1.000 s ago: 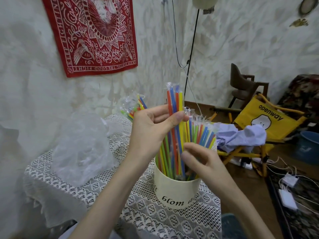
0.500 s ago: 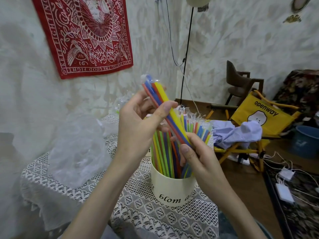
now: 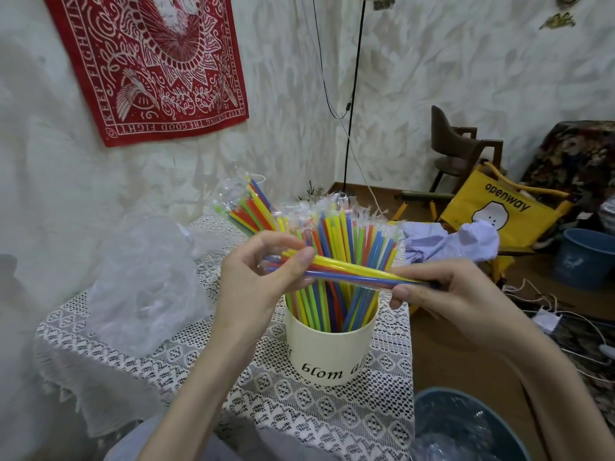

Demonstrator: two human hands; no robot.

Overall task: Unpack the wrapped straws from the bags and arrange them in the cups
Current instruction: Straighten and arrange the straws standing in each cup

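Observation:
A cream cup (image 3: 329, 354) with black lettering stands on the lace-covered table (image 3: 199, 361), packed with many wrapped colourful straws (image 3: 352, 241) standing upright. Above the cup I hold a small bundle of wrapped straws (image 3: 349, 269) almost level, yellow, blue and red. My left hand (image 3: 259, 277) pinches its left end between thumb and fingers. My right hand (image 3: 442, 294) pinches its right end. Behind the cup, a second bunch of wrapped straws (image 3: 249, 207) leans to the left; what holds it is hidden.
A crumpled clear plastic bag (image 3: 146, 277) lies on the table's left side. A blue bin (image 3: 466, 427) with plastic wrap sits at the lower right by the table. Further right are a yellow folding chair (image 3: 499, 211), a blue cloth (image 3: 449, 244), a blue bucket (image 3: 585, 257) and floor cables.
The bundle stood upright in the cup, then came out and tilted over; it now lies almost level above the cup, with my right hand moved out to its right end.

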